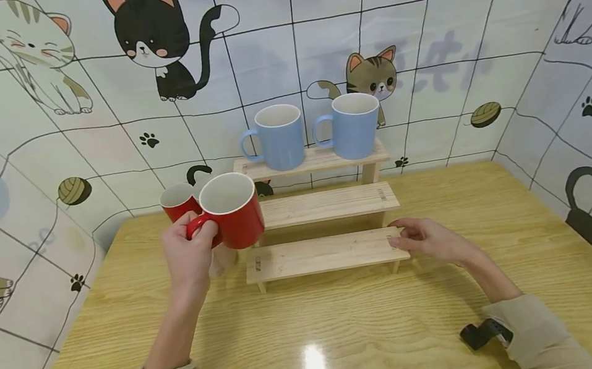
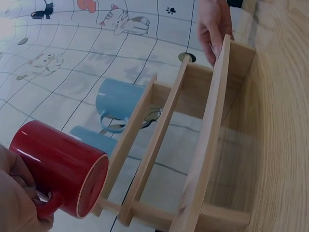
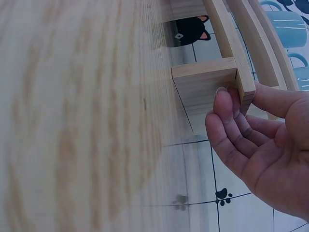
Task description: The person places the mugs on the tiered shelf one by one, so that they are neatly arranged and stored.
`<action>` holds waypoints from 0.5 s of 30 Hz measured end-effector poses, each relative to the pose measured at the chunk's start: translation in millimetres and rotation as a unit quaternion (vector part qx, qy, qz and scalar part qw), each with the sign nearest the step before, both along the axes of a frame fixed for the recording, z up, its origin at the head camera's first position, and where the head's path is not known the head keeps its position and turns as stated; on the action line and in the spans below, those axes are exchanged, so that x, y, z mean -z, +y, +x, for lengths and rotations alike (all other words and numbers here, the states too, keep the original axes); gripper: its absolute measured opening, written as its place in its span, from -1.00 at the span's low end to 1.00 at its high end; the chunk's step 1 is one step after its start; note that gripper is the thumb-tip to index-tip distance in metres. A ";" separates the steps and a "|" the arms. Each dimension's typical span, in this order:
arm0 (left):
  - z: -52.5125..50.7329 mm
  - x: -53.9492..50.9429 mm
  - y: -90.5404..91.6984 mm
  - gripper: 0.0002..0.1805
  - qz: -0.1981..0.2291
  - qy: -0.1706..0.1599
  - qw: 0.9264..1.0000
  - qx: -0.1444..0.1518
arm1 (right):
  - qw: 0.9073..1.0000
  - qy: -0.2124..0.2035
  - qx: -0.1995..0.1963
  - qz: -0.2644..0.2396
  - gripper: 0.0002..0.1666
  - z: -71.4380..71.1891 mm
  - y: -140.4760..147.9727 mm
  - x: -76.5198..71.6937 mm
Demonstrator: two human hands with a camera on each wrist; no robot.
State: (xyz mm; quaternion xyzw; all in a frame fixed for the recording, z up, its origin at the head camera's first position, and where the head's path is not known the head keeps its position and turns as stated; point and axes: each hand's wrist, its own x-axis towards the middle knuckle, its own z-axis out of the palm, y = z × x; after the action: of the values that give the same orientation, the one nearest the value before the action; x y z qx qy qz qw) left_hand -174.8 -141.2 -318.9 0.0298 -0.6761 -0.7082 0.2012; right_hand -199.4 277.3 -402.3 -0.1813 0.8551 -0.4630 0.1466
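Observation:
My left hand [image 1: 188,255] holds a red mug [image 1: 241,216] by its handle, in the air by the left end of a three-step wooden shelf [image 1: 322,254]. The mug is white inside; its base shows in the left wrist view. My right hand [image 1: 432,238] grips the right end of the lowest board. In the right wrist view its thumb lies on one face of that board [image 3: 245,92] and the fingertips curl to the other. Two light blue mugs, one left [image 1: 282,139] and one right [image 1: 357,126], stand upright on the top step, handles to the left.
Behind my left hand is another red mug [image 1: 177,201], partly hidden. A pale shape [image 1: 223,260] below the held mug is too covered to identify. The shelf stands on a wood-grain table [image 1: 313,313], before a cat-print backdrop [image 1: 266,45] that encloses the back and sides.

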 end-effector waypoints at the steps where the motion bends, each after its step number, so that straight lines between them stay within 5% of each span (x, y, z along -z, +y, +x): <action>1: -0.6 1.2 3.2 -0.71 -0.004 -0.004 1.000 0.008 | 1.000 -0.001 0.000 -0.001 -0.29 0.0 -0.1 -0.1; 8: -6.8 4.5 24.3 -0.69 -0.020 0.001 0.999 0.049 | 1.000 -0.003 -0.002 -0.007 -0.29 -2.0 -0.6 2.4; 15: -15.6 5.7 46.0 -0.75 -0.020 -0.034 0.995 0.088 | 1.000 -0.002 0.004 0.000 -0.28 -2.1 0.6 4.5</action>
State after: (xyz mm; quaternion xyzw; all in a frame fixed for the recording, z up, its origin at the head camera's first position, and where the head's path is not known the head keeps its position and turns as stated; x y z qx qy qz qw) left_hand -190.3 -95.3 -324.6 -0.0098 -0.6969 -0.7078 0.1151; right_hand -201.5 277.9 -406.8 -0.1766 0.8556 -0.4641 0.1459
